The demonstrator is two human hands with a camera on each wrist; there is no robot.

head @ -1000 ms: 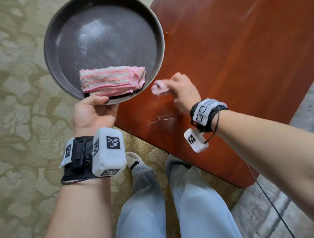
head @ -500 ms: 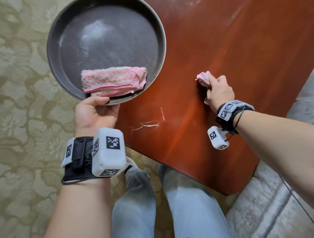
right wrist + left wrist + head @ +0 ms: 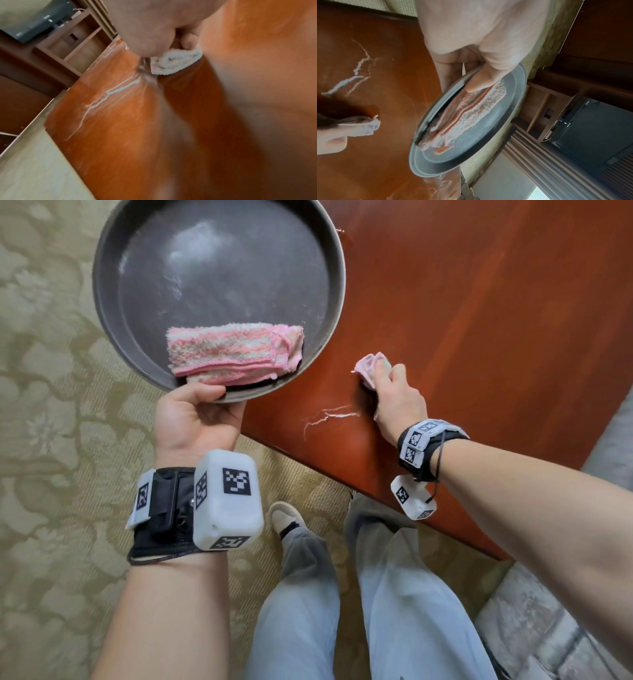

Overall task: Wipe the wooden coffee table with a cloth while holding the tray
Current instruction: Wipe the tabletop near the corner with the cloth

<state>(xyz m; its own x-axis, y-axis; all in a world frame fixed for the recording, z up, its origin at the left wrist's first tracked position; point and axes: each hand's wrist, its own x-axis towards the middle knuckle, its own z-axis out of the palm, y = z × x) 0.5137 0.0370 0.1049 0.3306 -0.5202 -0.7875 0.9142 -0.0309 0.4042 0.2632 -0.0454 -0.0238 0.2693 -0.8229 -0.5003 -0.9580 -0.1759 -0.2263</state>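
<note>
Tabletop [image 3: 479, 320] of red-brown wood over a pale floral carpet [image 3: 44, 405] — white streaks [image 3: 329, 416] near its front edge.
Right hand [image 3: 397, 402] presses a bunched pink cloth [image 3: 371, 368] onto the wood, fingers curled round it; left hand [image 3: 195, 419] grips the round grey tray [image 3: 113, 344] rim — thumb over the edge beside a folded pink towel [image 3: 236, 354].

head view bright & sharp w/ soft daylight, pale glare on the tray [image 3: 219, 261] floor & desk [image 3: 479, 320], small shadow by the right hand [image 3: 399, 402]; left wrist view dimmer, edges warped; right wrist view heavily motion-blurred, esp. lower half.
</note>
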